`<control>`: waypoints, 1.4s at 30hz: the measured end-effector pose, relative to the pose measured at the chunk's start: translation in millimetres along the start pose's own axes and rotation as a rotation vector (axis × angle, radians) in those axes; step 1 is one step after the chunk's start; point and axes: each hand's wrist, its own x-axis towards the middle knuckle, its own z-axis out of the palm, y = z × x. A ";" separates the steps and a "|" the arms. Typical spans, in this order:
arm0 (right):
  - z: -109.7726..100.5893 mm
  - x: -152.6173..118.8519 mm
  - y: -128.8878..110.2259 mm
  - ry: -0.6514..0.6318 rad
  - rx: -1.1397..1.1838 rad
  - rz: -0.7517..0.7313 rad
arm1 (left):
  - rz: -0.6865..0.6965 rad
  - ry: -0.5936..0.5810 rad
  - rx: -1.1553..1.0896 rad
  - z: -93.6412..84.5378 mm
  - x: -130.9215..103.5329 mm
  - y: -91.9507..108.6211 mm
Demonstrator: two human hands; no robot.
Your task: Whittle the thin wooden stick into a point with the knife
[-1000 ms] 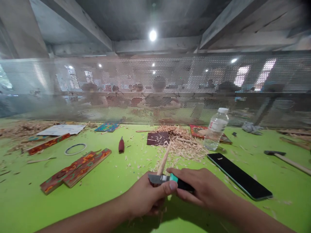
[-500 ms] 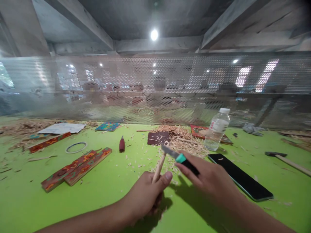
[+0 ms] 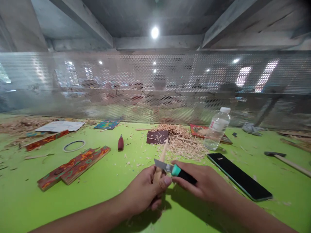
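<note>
A pale wooden stick [image 3: 164, 152] with a narrow tip points up and away from my left hand [image 3: 149, 187], whose fingers and thumb are wrapped round its lower part. My right hand [image 3: 199, 181] grips the black and teal handle of a knife [image 3: 181, 173]. The knife's grey blade lies across the stick just above my left thumb. Beyond the stick's tip, a pile of wood shavings [image 3: 187, 144] sits beside a dark brown square piece [image 3: 155, 137] on the green table [image 3: 97, 204].
Right of my hands lie a black phone [image 3: 240, 176] and a hammer [image 3: 286, 160]; a water bottle [image 3: 217, 129] stands behind. Painted wood strips [image 3: 75, 168], a tape ring [image 3: 74, 146] and a red-handled knife [image 3: 120, 144] are on the left. A perforated screen [image 3: 136, 106] spans the back.
The knife and my right hand have moved down and left along the stick, bringing the blade from near its tip to just above my left thumb. The stick shows more of its length.
</note>
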 end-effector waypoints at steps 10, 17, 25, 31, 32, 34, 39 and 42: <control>7.1 -5.5 -0.3 -0.073 -0.083 -0.068 | 0.014 0.165 0.186 4.9 -6.1 5.5; 4.4 -0.2 8.0 0.151 -0.106 0.059 | -0.025 0.246 0.215 10.8 -5.4 -1.5; -3.7 4.1 22.1 0.173 -0.111 0.085 | -0.047 0.185 0.123 6.1 -2.6 -2.1; 3.5 2.4 9.1 -0.042 -0.042 -0.087 | -0.056 0.135 0.108 6.4 -2.1 -0.4; 3.5 1.5 7.5 -0.062 -0.043 -0.104 | -0.054 0.130 0.120 6.5 -2.6 0.2; 4.2 -0.6 5.2 -0.072 -0.067 -0.113 | -0.047 0.138 0.147 7.0 -3.9 1.6; 11.8 -4.8 3.5 -0.034 -0.154 -0.049 | -0.028 0.242 0.166 11.1 -4.6 1.9; 10.7 -2.7 6.4 0.081 -0.133 0.074 | -0.048 0.262 0.132 13.2 -3.1 -0.9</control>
